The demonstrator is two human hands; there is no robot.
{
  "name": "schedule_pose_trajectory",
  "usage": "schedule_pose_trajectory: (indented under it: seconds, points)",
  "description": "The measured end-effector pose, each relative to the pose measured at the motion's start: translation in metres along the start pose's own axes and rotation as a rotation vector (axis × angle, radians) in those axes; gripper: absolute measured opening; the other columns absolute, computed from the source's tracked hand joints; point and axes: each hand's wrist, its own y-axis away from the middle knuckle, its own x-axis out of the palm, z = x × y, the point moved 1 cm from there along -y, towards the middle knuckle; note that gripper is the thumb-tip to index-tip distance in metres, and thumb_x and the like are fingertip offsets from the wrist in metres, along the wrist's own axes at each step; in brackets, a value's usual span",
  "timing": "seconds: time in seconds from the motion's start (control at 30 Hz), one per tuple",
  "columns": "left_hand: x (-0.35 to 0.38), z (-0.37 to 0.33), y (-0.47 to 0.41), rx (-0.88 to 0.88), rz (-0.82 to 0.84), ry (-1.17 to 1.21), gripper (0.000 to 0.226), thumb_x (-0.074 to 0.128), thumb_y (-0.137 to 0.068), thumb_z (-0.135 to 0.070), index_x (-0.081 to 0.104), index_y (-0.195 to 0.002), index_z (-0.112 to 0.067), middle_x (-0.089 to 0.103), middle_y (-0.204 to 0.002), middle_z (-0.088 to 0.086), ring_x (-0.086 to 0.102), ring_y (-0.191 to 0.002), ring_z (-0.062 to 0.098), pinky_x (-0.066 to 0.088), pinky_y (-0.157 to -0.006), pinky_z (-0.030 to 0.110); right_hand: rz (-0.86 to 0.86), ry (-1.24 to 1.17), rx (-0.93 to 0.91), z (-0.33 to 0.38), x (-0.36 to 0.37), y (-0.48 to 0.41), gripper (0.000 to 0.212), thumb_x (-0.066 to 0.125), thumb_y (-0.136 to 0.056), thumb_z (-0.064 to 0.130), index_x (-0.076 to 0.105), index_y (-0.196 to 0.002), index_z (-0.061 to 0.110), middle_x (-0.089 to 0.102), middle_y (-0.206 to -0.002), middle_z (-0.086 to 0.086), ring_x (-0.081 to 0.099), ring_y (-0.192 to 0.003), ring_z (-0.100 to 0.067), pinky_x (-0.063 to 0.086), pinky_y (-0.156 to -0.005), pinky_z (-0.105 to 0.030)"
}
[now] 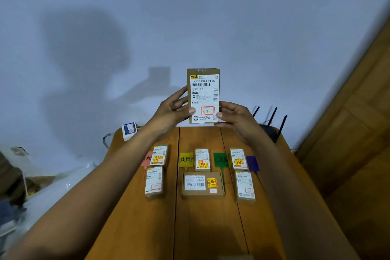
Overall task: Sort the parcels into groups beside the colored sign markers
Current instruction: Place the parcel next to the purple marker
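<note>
I hold a brown cardboard parcel upright above the far end of the wooden table, its white label facing me. My left hand grips its lower left edge and my right hand grips its lower right edge. On the table stand a pink sign marker, a yellow sign marker, a green sign marker and a purple sign marker. Two parcels lie by the pink one, two parcels by the yellow, two parcels between green and purple.
A black router with antennas sits at the table's far right corner. A small blue-and-white box rests at the far left corner. A wooden door stands to the right, clutter and plastic lie to the left.
</note>
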Motion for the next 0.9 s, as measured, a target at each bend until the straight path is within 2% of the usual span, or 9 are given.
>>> schedule_pose_trajectory:
  seconds: [0.17, 0.27, 0.37, 0.43, 0.53, 0.57, 0.73, 0.8, 0.9]
  points:
    - [0.051, 0.021, -0.021, -0.026, 0.040, 0.027, 0.072, 0.068, -0.091, -0.004, 0.040, -0.151, -0.031, 0.058, -0.144, -0.005, 0.060, -0.127, 0.018, 0.059, -0.090, 0.040, -0.130, -0.002, 0.040, -0.014, -0.037, 0.022, 0.046, 0.062, -0.096, 0.004, 0.057, -0.134, 0.029, 0.073, -0.117, 0.002, 0.072, -0.108, -0.019, 0.061, -0.089, -0.040]
    - [0.101, 0.052, -0.038, -0.083, 0.072, 0.033, 0.065, 0.067, -0.093, -0.008, 0.044, -0.150, -0.029, 0.058, -0.144, -0.005, 0.060, -0.127, 0.021, 0.056, -0.096, 0.046, -0.247, -0.040, 0.097, -0.033, -0.069, 0.043, 0.044, 0.058, -0.098, 0.000, 0.054, -0.129, 0.032, 0.072, -0.112, 0.004, 0.073, -0.102, -0.017, 0.061, -0.088, -0.039]
    - [0.163, 0.094, -0.046, -0.161, 0.097, 0.004, 0.053, 0.064, -0.095, -0.012, 0.050, -0.145, -0.025, 0.062, -0.138, -0.004, 0.062, -0.123, 0.022, 0.056, -0.096, 0.045, -0.373, -0.076, 0.195, -0.061, -0.105, 0.070, 0.038, 0.053, -0.100, 0.000, 0.052, -0.126, 0.028, 0.067, -0.105, 0.011, 0.070, -0.090, -0.010, 0.062, -0.080, -0.031]
    - [0.208, 0.127, -0.045, -0.246, 0.118, -0.006, 0.047, 0.060, -0.098, -0.009, 0.052, -0.143, -0.020, 0.064, -0.134, -0.004, 0.065, -0.117, 0.020, 0.057, -0.094, 0.039, -0.443, -0.037, 0.288, -0.089, -0.135, 0.089, 0.039, 0.050, -0.102, 0.002, 0.052, -0.131, 0.028, 0.066, -0.104, 0.014, 0.068, -0.086, -0.004, 0.060, -0.072, -0.023]
    - [0.270, 0.183, -0.038, -0.385, 0.166, -0.037, 0.041, 0.056, -0.100, -0.006, 0.055, -0.140, -0.016, 0.066, -0.131, 0.001, 0.066, -0.113, 0.021, 0.059, -0.087, 0.032, -0.514, 0.002, 0.470, -0.142, -0.180, 0.118, 0.039, 0.049, -0.103, 0.008, 0.052, -0.136, 0.029, 0.069, -0.111, 0.006, 0.067, -0.093, -0.006, 0.060, -0.085, -0.033]
    - [0.289, 0.202, -0.033, -0.439, 0.184, -0.036, 0.040, 0.056, -0.100, -0.006, 0.056, -0.138, -0.015, 0.067, -0.130, 0.002, 0.065, -0.114, 0.022, 0.058, -0.089, 0.034, -0.526, 0.009, 0.529, -0.161, -0.196, 0.128, 0.036, 0.050, -0.102, 0.011, 0.053, -0.135, 0.028, 0.069, -0.113, 0.004, 0.067, -0.095, -0.008, 0.059, -0.087, -0.036]
    - [0.358, 0.287, -0.005, -0.792, 0.291, -0.012, 0.034, 0.056, -0.102, -0.016, 0.056, -0.135, -0.019, 0.065, -0.124, -0.001, 0.063, -0.112, 0.022, 0.056, -0.091, 0.036, -0.477, 0.039, 0.794, -0.253, -0.247, 0.164, 0.029, 0.054, -0.100, 0.019, 0.061, -0.127, 0.015, 0.071, -0.115, -0.006, 0.065, -0.090, -0.017, 0.052, -0.077, -0.036]
    - [0.374, 0.314, 0.002, -0.897, 0.264, 0.008, 0.026, 0.058, -0.100, -0.013, 0.062, -0.124, -0.021, 0.066, -0.121, -0.001, 0.065, -0.104, 0.019, 0.058, -0.087, 0.036, -0.453, 0.052, 0.869, -0.286, -0.258, 0.174, 0.028, 0.055, -0.099, 0.019, 0.061, -0.125, 0.014, 0.071, -0.111, -0.007, 0.065, -0.087, -0.018, 0.050, -0.071, -0.034]
    - [0.393, 0.345, 0.001, -1.039, 0.205, 0.057, 0.015, 0.062, -0.097, -0.008, 0.063, -0.103, -0.022, 0.068, -0.103, -0.003, 0.065, -0.087, 0.012, 0.057, -0.072, 0.030, -0.411, 0.045, 0.928, -0.326, -0.273, 0.177, 0.029, 0.056, -0.098, 0.018, 0.061, -0.126, 0.012, 0.071, -0.115, -0.009, 0.066, -0.087, -0.019, 0.050, -0.066, -0.029]
